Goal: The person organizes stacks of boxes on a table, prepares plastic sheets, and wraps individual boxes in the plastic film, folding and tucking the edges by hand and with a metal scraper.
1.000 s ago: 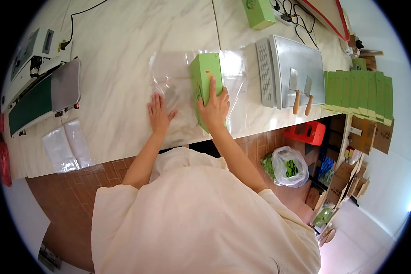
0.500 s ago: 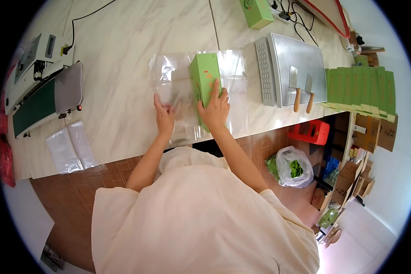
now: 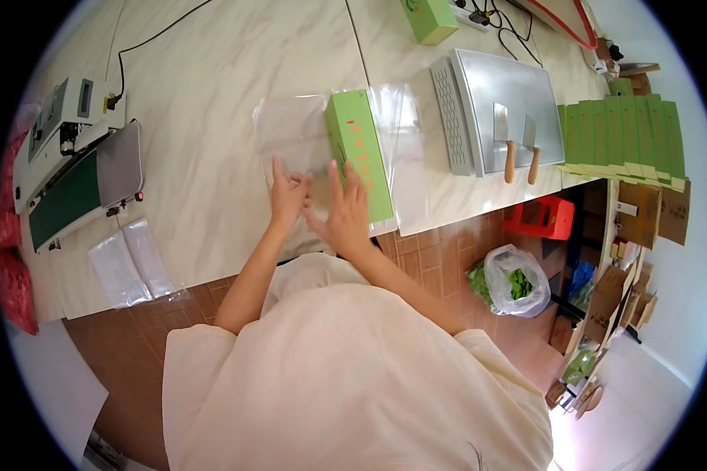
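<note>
A long green box point(image 3: 363, 157) with red-orange lettering lies on the table, with clear plastic film point(image 3: 294, 122) spread out on both sides of it. Whether the box rests on the film or inside it, I cannot tell. My left hand point(image 3: 289, 195) is over the film left of the box, its index finger stretched forward and the other fingers partly bent; nothing shows in it. Close beside it, my right hand point(image 3: 346, 210) is at the box's near left side, its fingers apart and pointing forward. Its fingertips overlap the box in view; contact is unclear.
To the right sits a metal-topped machine point(image 3: 511, 102) bearing two wooden-handled blades point(image 3: 509, 157). Beyond it stands a row of green boxes point(image 3: 620, 137). At left are a sealing-type machine point(image 3: 75, 157) and clear bags point(image 3: 133, 263). A red stool point(image 3: 538, 218) is below the table.
My right hand has come off the box's top and moved left, toward my left hand. My left hand has shifted slightly right. The view has moved a little.
</note>
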### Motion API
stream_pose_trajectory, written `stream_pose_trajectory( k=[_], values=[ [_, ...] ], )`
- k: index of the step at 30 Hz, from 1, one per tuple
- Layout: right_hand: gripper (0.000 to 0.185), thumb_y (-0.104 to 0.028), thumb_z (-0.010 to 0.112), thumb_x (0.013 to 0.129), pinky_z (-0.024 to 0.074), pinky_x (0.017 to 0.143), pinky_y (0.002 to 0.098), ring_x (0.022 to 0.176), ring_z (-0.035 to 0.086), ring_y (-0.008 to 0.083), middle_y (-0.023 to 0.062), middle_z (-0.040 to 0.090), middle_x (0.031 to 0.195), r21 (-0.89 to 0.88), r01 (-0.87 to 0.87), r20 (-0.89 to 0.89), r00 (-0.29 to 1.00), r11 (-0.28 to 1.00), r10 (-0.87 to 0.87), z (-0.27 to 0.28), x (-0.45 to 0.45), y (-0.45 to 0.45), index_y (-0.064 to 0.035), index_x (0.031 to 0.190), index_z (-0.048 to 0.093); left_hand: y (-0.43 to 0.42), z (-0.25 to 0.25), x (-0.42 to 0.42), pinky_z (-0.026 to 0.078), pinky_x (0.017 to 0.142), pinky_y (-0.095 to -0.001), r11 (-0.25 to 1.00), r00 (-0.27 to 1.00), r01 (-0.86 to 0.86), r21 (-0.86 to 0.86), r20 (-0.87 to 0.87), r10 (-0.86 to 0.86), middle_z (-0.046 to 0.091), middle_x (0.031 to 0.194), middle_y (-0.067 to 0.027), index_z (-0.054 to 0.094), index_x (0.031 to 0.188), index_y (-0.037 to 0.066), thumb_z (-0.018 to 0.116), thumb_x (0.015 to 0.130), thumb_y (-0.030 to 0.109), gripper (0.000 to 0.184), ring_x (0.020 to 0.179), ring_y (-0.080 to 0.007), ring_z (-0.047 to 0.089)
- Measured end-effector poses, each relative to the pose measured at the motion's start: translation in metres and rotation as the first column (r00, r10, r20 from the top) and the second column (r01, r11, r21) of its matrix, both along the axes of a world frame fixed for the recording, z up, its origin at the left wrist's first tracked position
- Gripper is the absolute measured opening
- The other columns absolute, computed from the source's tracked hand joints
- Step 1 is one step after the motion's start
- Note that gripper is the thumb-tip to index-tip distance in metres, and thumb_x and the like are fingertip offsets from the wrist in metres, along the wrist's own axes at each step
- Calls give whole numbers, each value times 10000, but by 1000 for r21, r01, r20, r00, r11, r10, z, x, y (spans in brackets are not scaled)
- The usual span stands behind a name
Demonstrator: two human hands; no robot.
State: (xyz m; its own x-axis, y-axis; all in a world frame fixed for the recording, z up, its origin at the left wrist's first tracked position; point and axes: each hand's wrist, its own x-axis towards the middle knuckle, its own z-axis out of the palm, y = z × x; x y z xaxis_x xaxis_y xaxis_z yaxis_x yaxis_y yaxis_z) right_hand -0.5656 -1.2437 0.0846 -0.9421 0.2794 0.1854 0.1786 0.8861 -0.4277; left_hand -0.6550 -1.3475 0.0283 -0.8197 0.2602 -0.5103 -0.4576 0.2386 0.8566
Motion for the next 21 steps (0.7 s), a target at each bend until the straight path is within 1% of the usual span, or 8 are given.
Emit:
stream_pose_trajectory(
  k=[2,5,9,11,12,14,19,21],
  values=[
    [1083,-233,803,638,331,995,510,1209,361,447,296,293,1381,-237,24,18,1000,971,-21,-6,10,-24,12,1466,149,9,16,-8,506,474,-277,998,998,58,-1,37,-58,575,817,-86,-34,1477,-1,638,864,114,917,595,-157,588],
    [1043,-176,772,674,331,991,516,1185,374,455,300,307,1357,-370,100,67,995,924,-81,-11,15,-36,45,1458,120,15,21,-12,512,453,-272,987,982,158,32,95,-160,576,828,-94,-25,1468,-30,627,864,112,900,585,-162,599],
    [889,-87,708,724,401,919,481,1146,429,439,291,358,1320,-290,223,132,972,931,-192,-21,18,-27,38,1434,189,24,29,-13,514,463,-278,964,961,264,29,83,-266,585,801,-93,27,1453,-80,611,861,101,851,567,-160,603],
    [559,-24,614,778,466,787,450,1028,548,384,226,526,1196,-368,321,421,894,873,-152,-12,24,-19,-4,1304,424,28,32,-14,507,456,-278,955,954,298,-5,43,-298,587,785,-90,54,1453,-77,603,865,105,825,562,-155,599],
    [559,-24,614,778,466,787,450,1028,548,384,226,526,1196,-364,332,423,892,870,-163,-11,31,-16,-4,1304,424,30,34,-15,500,448,-278,947,947,320,-39,3,-320,590,769,-88,81,1454,-75,594,869,109,800,557,-149,595],
    [226,-57,581,837,484,666,438,847,623,335,147,642,952,-343,353,383,899,871,-213,-9,47,-9,-50,1062,588,39,45,-20,497,462,-275,935,937,346,-72,-18,-348,590,758,-85,104,1460,-57,586,873,111,777,548,-143,586],
    [173,-223,578,921,477,599,411,700,627,312,137,638,782,-341,438,232,897,832,-377,0,78,11,-56,898,615,56,37,-34,510,527,-300,902,893,394,-173,-161,-421,589,764,-68,191,1469,9,578,891,150,710,551,-148,573],
    [156,-197,556,925,464,606,417,720,611,306,125,614,774,-347,521,298,849,780,-436,5,85,21,-55,870,590,64,34,-36,523,660,-325,968,935,249,28,-267,-233,601,882,-69,250,1458,36,589,903,225,676,699,-171,603]
  ],
)
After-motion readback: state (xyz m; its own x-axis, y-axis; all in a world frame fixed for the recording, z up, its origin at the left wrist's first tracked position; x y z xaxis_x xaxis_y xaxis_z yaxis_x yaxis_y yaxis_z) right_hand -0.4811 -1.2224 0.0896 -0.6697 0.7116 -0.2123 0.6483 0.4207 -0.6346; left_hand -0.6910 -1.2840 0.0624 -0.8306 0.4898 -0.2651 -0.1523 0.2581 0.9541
